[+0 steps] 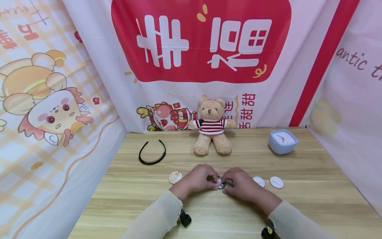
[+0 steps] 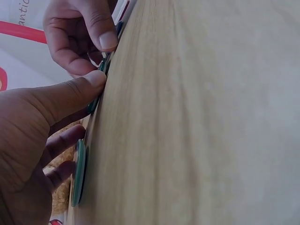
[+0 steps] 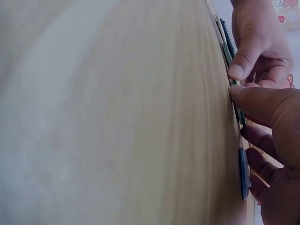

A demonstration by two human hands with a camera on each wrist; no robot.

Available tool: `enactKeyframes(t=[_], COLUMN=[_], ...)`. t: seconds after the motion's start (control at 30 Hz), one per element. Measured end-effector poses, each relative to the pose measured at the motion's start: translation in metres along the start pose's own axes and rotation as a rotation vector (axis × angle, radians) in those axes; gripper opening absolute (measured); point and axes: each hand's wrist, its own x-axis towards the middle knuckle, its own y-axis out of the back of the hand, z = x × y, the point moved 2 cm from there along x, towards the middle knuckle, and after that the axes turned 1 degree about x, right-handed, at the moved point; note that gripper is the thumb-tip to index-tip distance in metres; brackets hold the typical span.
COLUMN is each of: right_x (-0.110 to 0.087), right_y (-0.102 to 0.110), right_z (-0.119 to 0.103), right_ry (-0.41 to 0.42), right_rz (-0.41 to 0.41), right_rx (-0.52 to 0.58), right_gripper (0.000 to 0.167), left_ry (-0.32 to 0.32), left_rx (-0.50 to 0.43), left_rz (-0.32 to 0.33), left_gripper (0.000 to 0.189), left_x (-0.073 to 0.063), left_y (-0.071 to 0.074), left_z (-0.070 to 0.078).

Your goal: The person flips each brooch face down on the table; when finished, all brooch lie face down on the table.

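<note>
A small round disc (image 1: 220, 182) with a dark, patterned face lies between my hands at the middle of the table. From its left side my left hand (image 1: 200, 179) pinches the rim; my right hand (image 1: 239, 183) pinches the opposite rim. The wrist views show the disc edge-on, low at the wooden surface, with the two thumbs close together. A pale patterned disc (image 1: 175, 177) lies left of my left hand, its green edge (image 2: 78, 173) near those fingertips. Beyond my right wrist are two white-faced discs, one partly behind it (image 1: 258, 181) and one farther right (image 1: 276, 182).
A teddy bear (image 1: 211, 127) in a striped shirt sits at the table's back edge. A black toothed headband (image 1: 152, 162) lies back left, and a light-blue clock (image 1: 282, 142) stands back right. Printed cloths (image 1: 98, 66) hang behind and at both sides.
</note>
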Motion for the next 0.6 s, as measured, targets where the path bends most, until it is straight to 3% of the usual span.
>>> enactKeyframes(t=[0.23, 0.6], right_x=[0.0018, -0.0010], right_y=[-0.0030, 0.0029], right_z=[-0.0010, -0.0013], right_ry=[0.031, 0.026], right_rz=[0.047, 0.033], right_rx=[-0.038, -0.012], right_gripper=[0.018, 0.014], left_ry=[-0.023, -0.023], left_rx=[0.033, -0.037], left_rz=[0.024, -0.037], left_gripper=[0.011, 0.020], left_x=[0.0008, -0.0028], left_y=[0.0020, 0.0047], left_z=[0.0019, 0.0018])
